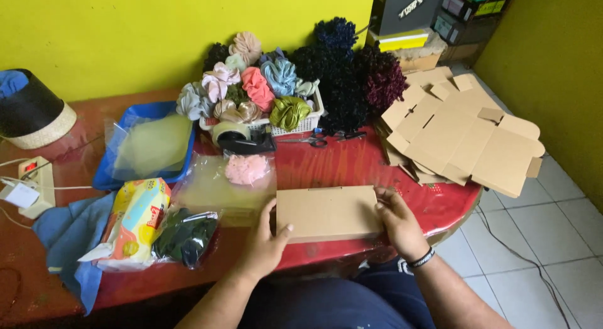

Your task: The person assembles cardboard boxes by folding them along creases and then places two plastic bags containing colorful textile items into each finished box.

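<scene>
- Now the left hand [264, 241] grips the closed cardboard box [328, 213] at its left edge.
- Right hand [399, 221] clasps the right edge, red table [352, 162] underneath.

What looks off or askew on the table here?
Little. The stack of flat cardboard blanks is fanned untidily and overhangs the red table at its right edge. The closed cardboard box sits square between the left hand and right hand. No spills or damage visible.
</scene>
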